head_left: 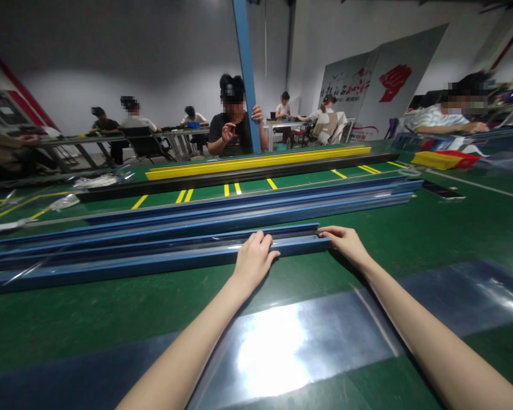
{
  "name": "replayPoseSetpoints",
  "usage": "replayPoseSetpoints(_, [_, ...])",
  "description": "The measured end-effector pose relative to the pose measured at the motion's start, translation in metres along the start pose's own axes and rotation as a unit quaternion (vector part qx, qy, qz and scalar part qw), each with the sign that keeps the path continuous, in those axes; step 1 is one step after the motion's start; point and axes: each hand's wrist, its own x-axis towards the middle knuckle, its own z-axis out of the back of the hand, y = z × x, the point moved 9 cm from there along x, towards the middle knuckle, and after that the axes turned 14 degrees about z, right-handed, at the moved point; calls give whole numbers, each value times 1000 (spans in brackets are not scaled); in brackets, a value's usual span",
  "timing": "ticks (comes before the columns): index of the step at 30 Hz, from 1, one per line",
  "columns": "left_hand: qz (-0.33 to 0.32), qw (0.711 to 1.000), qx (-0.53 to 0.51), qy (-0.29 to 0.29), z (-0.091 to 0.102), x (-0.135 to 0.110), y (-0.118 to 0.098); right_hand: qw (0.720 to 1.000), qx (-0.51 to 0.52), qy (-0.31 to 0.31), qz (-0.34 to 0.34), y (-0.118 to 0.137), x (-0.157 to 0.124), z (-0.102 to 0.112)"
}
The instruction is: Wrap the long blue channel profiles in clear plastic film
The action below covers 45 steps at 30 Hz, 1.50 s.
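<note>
Nearest blue channel, well in from the table's far edge.
Your left hand clamps its near wall; your right hand's fingertips meet its end, whether pinching I cannot tell. Best brace firmly left, work lightly right.

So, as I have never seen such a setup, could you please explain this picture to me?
There is no machine here: a camera worn on a person's head looks forward and down at two bare hands. The left hand lies over the nearest long blue channel-shaped strip; the right hand touches its right end. I cannot tell how firmly either grips. Behind it on the green tabletop lie more blue strips, then a long black strip and a long yellow strip. Opposite, another person holds a blue bar upright.
</note>
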Motion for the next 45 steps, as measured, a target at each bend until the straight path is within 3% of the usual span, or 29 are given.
replayPoseSetpoints(8, [-4,1000,12,-4,2,0,-1,999,17,-31,-5,0,0,4])
replayPoseSetpoints(32, [18,998,53,4,-1,1,4,998,41,-36,-7,5,-2,2])
replayPoseSetpoints(45, [-32,995,91,-27,-4,-3,-3,998,44,-33,-2,7,-1,0])
